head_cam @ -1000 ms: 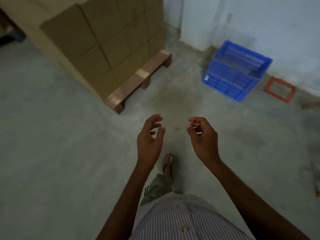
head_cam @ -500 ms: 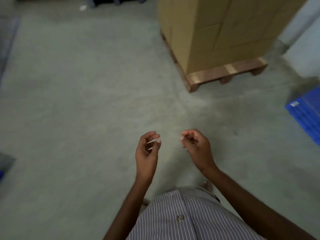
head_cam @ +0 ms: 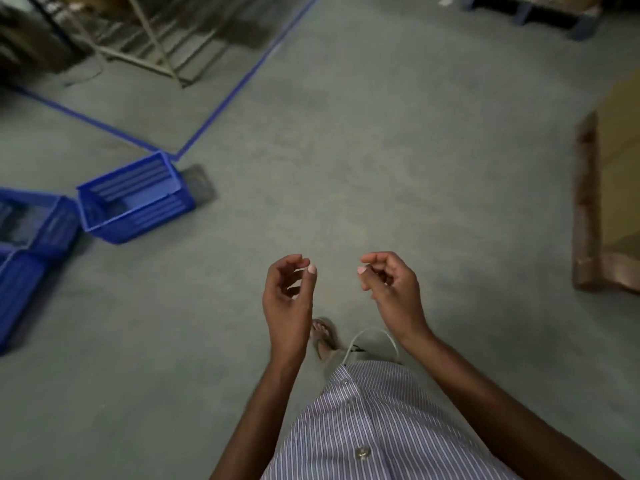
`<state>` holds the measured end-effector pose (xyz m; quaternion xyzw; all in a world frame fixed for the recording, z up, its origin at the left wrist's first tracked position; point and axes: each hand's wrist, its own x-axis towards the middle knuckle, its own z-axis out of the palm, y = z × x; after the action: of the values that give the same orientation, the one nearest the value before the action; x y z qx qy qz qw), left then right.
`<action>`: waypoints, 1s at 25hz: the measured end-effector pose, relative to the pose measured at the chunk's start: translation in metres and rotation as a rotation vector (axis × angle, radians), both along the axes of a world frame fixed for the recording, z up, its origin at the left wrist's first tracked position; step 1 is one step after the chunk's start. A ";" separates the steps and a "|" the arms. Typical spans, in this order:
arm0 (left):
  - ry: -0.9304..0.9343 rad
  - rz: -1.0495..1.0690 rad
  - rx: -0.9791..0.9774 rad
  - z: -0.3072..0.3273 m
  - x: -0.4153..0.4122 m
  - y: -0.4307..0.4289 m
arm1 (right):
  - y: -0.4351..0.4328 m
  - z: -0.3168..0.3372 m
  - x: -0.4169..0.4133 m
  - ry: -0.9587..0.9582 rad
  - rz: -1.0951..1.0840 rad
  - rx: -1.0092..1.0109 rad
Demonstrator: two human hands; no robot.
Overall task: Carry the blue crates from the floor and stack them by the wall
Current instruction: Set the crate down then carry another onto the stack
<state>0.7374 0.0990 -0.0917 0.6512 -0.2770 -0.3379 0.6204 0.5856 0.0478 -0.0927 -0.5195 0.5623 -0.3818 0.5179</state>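
Three blue slatted crates lie on the concrete floor at the left. The nearest one to me, an empty blue crate [head_cam: 135,199], stands upright. A second blue crate [head_cam: 38,221] touches its left side, and a third blue crate [head_cam: 15,292] is cut by the left edge. My left hand [head_cam: 287,299] and my right hand [head_cam: 391,289] hang in front of my body at the centre, fingers loosely curled and apart, holding nothing. Both hands are well to the right of the crates.
A wooden pallet [head_cam: 588,216] loaded with cardboard boxes [head_cam: 623,161] stands at the right edge. Blue floor tape [head_cam: 221,102] marks off a zone at the upper left, where a metal rack frame [head_cam: 156,46] stands. My sandalled foot [head_cam: 323,336] shows below my hands.
My view has swung left: the crate by the wall has left the frame, the pallet has slid to the right edge, and the floor crates have come into view. Both hands stay empty.
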 end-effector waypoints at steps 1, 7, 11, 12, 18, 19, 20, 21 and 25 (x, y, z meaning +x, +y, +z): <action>-0.013 0.039 0.008 -0.003 0.028 -0.009 | -0.015 -0.003 0.030 -0.004 0.049 0.005; -0.095 0.312 0.035 0.003 0.203 -0.060 | -0.113 -0.007 0.215 -0.035 0.301 0.007; -0.118 0.451 0.057 0.010 0.309 -0.080 | -0.161 0.003 0.334 -0.031 0.454 0.009; -0.125 0.467 0.064 0.008 0.334 -0.084 | -0.169 0.002 0.361 -0.027 0.479 0.011; -0.119 0.483 0.119 -0.027 0.520 -0.108 | -0.204 -0.035 0.550 -0.017 0.471 0.061; -0.114 0.470 0.128 -0.030 0.552 -0.113 | -0.209 -0.039 0.582 -0.018 0.450 0.068; -0.116 0.458 0.133 -0.033 0.589 -0.118 | -0.215 -0.043 0.617 -0.020 0.432 0.071; -0.129 0.448 0.138 -0.033 0.623 -0.125 | -0.221 -0.044 0.649 -0.024 0.418 0.070; -0.128 0.430 0.173 -0.033 0.741 -0.167 | -0.256 -0.043 0.758 -0.016 0.407 0.076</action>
<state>1.4780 -0.0676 -0.1246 0.7661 -0.1407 -0.1788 0.6011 1.3441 -0.2086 -0.1360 -0.5993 0.4558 -0.2517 0.6081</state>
